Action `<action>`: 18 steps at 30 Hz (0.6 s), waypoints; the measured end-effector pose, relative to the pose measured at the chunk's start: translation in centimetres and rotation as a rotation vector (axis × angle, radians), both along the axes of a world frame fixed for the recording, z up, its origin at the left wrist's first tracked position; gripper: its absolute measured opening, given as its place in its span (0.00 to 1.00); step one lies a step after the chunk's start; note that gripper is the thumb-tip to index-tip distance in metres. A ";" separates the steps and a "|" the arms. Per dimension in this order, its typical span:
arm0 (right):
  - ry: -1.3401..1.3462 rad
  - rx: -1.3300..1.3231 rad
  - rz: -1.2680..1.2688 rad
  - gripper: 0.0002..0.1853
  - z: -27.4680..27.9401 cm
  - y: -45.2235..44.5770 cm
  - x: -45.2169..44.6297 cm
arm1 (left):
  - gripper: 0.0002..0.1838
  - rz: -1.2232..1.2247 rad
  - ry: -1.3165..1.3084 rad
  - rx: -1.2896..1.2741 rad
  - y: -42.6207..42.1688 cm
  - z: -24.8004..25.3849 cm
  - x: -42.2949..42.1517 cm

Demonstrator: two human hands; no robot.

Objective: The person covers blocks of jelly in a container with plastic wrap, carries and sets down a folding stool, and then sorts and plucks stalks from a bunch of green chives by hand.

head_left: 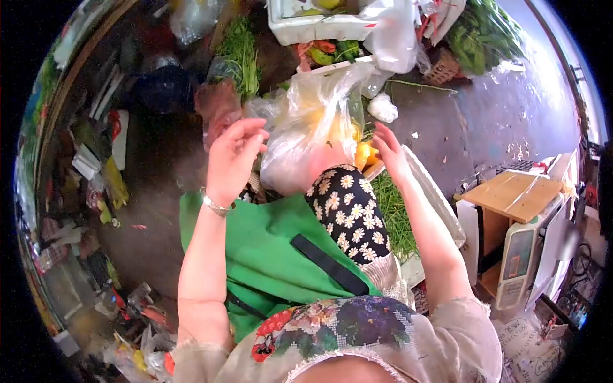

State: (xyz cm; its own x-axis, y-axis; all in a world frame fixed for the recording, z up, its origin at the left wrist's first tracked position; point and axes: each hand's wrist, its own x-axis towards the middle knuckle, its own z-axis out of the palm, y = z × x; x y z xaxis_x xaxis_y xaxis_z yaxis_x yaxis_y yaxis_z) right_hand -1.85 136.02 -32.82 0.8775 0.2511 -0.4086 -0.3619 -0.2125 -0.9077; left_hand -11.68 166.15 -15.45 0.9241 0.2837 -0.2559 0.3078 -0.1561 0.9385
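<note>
A clear plastic bag (290, 150) with yellow items showing through stands in front of my knees, between my hands. My left hand (235, 156), with a bracelet at the wrist, is raised at the bag's left side; its fingers are apart and hold nothing I can see. On the other side my right hand (391, 153) has its fingers stretched out near yellow-orange produce (365, 155), whose kind I cannot make out. Whether those fingertips touch it is unclear. A green apron (274, 239) lies over my lap, beside daisy-patterned trousers (348, 207).
White foam boxes stand ahead (319, 29) and at my right (434, 191), the latter beside thin green leaves (393, 217). Leafy greens (485, 38) lie at the far right. A scale (516, 262) stands near a wooden board (514, 195). Litter covers the left floor.
</note>
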 end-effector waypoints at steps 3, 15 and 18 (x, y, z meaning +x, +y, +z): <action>0.142 0.152 0.252 0.25 -2.7 3.7 1.7 | 0.18 -0.081 0.018 0.052 -1.5 -0.4 1.7; 0.007 0.001 0.986 0.18 -2.3 9.3 5.1 | 0.12 -0.339 0.271 0.974 6.4 -10.3 0.5; -0.184 -0.610 0.759 0.37 -7.1 4.2 5.8 | 0.09 0.093 0.283 0.536 12.5 -7.0 -0.1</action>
State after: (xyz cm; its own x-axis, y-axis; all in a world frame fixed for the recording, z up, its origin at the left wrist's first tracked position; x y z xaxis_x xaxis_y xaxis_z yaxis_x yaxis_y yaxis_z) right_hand 3.93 140.22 -39.95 0.6339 0.5649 -0.5283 0.1994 -0.7793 -0.5941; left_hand -11.78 178.62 -22.45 0.8062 0.5172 -0.2874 0.5689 -0.5440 0.6169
